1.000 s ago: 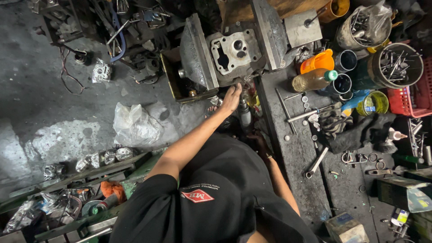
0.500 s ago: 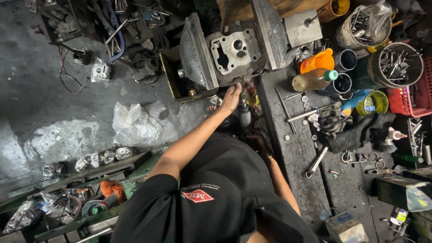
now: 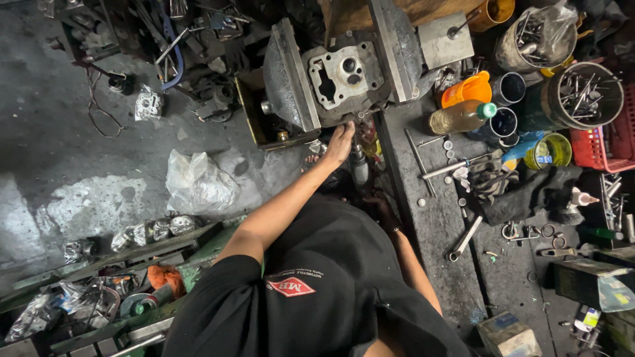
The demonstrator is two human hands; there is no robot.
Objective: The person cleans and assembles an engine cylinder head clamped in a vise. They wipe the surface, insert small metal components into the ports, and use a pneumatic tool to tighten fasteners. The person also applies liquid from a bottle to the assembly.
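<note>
Red diamond label with white edge [image 3: 290, 287] on black shirt, 6 o'clock. Yellow tin with blue label [image 3: 546, 151] at 3 o'clock. Dark cardboard box [image 3: 587, 283] at 4 o'clock.

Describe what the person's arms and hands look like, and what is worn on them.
Both arms are bare from just above the elbow down. The left hand wears no glove, and no ring or watch shows on it. The black short-sleeved shirt has a red diamond-shaped patch with pale lettering near the left sleeve. The right forearm is bare too, with a thin band at the wrist; the right hand itself is hidden in shadow.
</note>
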